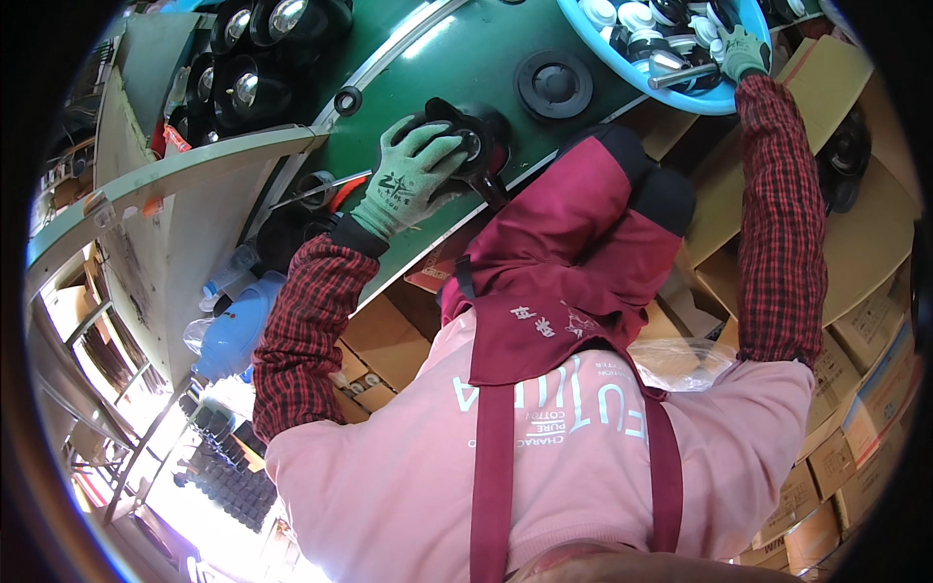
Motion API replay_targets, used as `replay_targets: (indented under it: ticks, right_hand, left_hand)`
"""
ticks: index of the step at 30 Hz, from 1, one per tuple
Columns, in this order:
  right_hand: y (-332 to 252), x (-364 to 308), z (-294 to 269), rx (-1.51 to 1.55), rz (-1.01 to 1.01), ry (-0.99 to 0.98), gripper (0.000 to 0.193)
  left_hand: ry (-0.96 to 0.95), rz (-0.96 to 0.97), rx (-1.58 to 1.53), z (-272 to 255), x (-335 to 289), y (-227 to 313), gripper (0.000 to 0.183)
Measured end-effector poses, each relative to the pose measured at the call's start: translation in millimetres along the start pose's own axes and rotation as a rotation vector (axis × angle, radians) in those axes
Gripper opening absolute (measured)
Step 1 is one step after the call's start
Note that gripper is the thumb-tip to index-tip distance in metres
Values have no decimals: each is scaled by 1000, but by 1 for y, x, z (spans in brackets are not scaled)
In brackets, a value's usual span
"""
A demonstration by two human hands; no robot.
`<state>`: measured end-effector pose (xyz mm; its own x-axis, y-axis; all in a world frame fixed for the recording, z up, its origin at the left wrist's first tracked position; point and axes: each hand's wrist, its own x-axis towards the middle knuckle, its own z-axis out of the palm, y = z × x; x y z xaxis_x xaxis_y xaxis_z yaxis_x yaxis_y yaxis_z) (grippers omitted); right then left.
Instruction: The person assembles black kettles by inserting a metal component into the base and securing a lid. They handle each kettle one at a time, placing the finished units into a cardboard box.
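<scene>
My left hand (pixel 413 175), in a pale green glove, is closed on a glossy black kettle-like pot (pixel 496 136) on the green table. The pot has a spout at its far side and a handle toward me; its underside is hidden. Far to the right, my right hand (pixel 743 53), gloved too, reaches into a light blue basin (pixel 719 101) of black and white round caps (pixel 637 17). A shiny metal rod (pixel 683 75) sticks out leftward from this hand, which appears closed on it. Whether its fingertips also hold a cap, I cannot make out.
A flat black disc (pixel 554 84) and a small black ring (pixel 347 100) lie on the green table (pixel 428 73). Several black pots (pixel 243 92) stand at the far left. Near my left wrist are a thin-shafted tool (pixel 348 192) with a red handle and a tape roll (pixel 316 188). An open carton (pixel 826 83) stands at right.
</scene>
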<state>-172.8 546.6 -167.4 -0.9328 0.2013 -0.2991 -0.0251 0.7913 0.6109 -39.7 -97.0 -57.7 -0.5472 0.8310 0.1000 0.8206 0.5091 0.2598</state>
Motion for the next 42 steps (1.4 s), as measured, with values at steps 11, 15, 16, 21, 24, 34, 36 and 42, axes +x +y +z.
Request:
replay_targets:
  ticks: [11, 15, 16, 21, 24, 34, 36, 42]
  right_hand:
    - [-30, -122, -74, 1623, -278, 428, 68]
    - [-174, -308, -188, 2440, -630, -419, 75]
    - [-200, -338, -203, 2557, -682, -574, 77]
    - [-234, -396, -234, 2598, -621, -762, 64]
    - [-240, -400, -235, 2571, -608, -824, 60]
    - [-329, -360, -206, 1368, -91, 391, 69]
    - [-328, -357, -211, 1372, -102, 228, 60]
    - [-340, -353, -200, 1364, -69, 327, 48]
  left_hand:
    - [471, -404, -338, -43, -18, 46, 85]
    - [366, -295, -770, -47, -23, 105, 106]
    - [273, -245, -697, -49, -23, 112, 108]
    - [44, -298, -590, -67, -42, 125, 105]
    - [28, -317, -599, -65, -50, 126, 104]
    - [-39, -341, -103, -77, 39, 46, 92]
    - [-167, -398, 7, -73, 58, 56, 86]
    - [-304, -303, 102, -81, 71, 61, 85]
